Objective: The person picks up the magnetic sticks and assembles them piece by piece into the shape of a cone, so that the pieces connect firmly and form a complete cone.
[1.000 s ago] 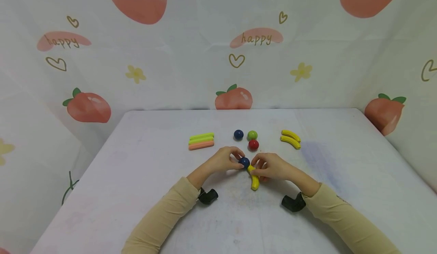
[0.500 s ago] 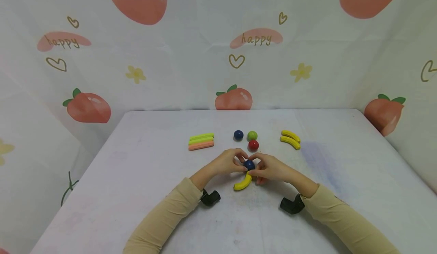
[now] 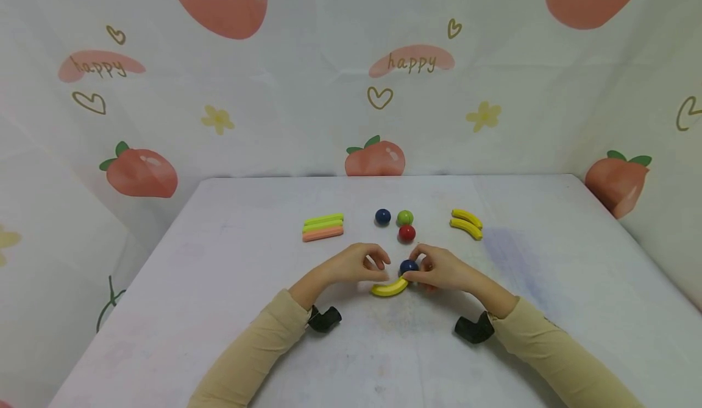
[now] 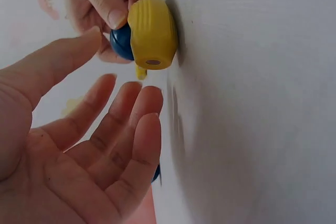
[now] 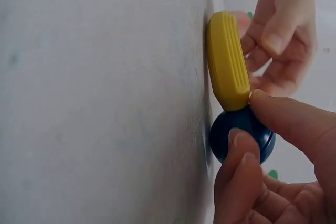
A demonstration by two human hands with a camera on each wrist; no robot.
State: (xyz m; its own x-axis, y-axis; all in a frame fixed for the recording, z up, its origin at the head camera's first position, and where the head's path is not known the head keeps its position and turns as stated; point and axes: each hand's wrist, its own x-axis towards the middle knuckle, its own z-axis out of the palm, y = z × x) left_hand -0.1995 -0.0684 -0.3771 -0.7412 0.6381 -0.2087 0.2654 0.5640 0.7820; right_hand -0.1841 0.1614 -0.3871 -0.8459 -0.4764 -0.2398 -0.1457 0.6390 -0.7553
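A dark blue ball is pinched between the thumb and fingers of my right hand. Touching that ball is one end of a yellow curved stick, shaped like a banana; my right thumb lies right by where they meet. In the left wrist view the stick's near end shows a small grey disc. My left hand holds nothing. Its fingers are loosely bent, apart from the stick, with the thumb spread away from them.
Beyond the hands lie a second blue ball, a green ball and a red ball. Yellow-green sticks and an orange stick are at left; two yellow curved sticks are at right.
My left hand has let go of the blue ball and drawn back left. The ball has moved right into my right hand's grip. The yellow curved stick has swung round to point left.
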